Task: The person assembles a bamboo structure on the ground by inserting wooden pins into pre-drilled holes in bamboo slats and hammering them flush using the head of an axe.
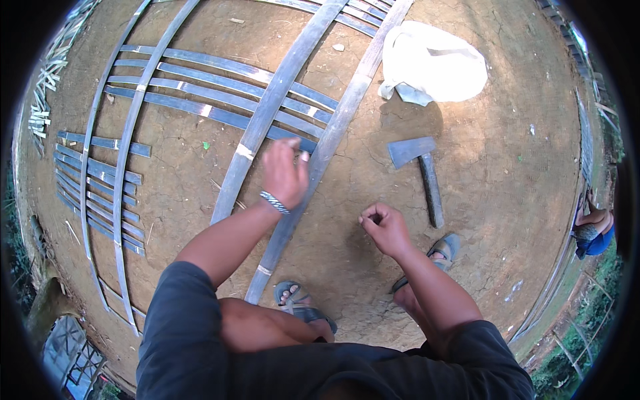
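Note:
My left hand [285, 175], with a braided band at its wrist, hovers above the gap between two long bamboo strips. Its fingers are slightly bent, apart from the thumb, and a little blurred; nothing shows in them. Beyond the fingertips lies the end of a dark crosswise bamboo slat [227, 116]. One long grey strip [259, 133] runs on the hand's left, and a paler one [327, 143] passes on its right. My right hand [387, 228] is closed in a curl over bare soil; whatever it may hold is hidden. An axe-like tool [431, 190] with a dark handle lies right of it.
A white sack [435, 65] lies beyond the tool. More long strips [131, 100] and a group of short slats [100, 190] spread to the left. Pale split pieces [45, 93] are heaped at the far left. A person [593, 227] is at the right rim.

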`<state>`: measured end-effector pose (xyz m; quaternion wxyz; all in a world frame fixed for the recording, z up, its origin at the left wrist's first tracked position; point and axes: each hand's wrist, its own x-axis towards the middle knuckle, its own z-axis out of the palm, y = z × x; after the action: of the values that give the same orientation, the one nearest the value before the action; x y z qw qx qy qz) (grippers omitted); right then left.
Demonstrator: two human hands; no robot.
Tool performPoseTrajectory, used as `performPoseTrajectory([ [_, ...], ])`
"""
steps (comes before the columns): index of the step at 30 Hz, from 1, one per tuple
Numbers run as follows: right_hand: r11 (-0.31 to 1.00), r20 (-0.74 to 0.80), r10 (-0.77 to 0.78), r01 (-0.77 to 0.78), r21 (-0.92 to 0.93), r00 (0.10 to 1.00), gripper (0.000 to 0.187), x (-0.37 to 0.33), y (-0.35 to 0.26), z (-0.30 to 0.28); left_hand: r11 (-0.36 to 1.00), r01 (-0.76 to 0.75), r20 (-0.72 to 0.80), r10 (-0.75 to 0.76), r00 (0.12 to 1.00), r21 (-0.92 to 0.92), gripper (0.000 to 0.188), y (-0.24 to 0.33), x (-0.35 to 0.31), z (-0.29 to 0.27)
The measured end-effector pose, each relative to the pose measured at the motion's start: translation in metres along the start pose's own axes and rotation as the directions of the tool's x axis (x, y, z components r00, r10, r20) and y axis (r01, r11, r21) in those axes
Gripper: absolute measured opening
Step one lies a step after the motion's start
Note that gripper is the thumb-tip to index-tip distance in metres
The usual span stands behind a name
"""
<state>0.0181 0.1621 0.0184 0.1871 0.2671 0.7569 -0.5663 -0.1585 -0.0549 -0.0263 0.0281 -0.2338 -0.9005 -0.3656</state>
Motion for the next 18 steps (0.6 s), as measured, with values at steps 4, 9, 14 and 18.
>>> performPoseTrajectory([
  [4,0.991,-0.019,-0.123,0.124,0.058,0.992,0.013,0.018,-0.016,0.012,0.958,0.251,-0.124,-0.235,0.964,0.138,0.029,0.019,0.009,0.040],
  [9,0.996,0.023,-0.054,0.052,0.078,0.998,0.013,0.020,-0.007,0.018,0.912,0.379,-0.327,-0.314,0.891,0.157,0.029,0.017,0.004,0.070],
  [14,0.996,0.084,0.029,-0.035,0.077,0.996,0.012,0.024,-0.009,0.021,0.923,0.349,-0.338,-0.280,0.899,0.163,0.030,0.012,-0.001,0.075],
  [18,0.994,0.062,-0.004,-0.003,0.113,0.998,0.011,0.052,-0.021,0.023,0.946,0.284,-0.335,-0.219,0.916,0.157,0.027,0.013,0.000,0.072],
])
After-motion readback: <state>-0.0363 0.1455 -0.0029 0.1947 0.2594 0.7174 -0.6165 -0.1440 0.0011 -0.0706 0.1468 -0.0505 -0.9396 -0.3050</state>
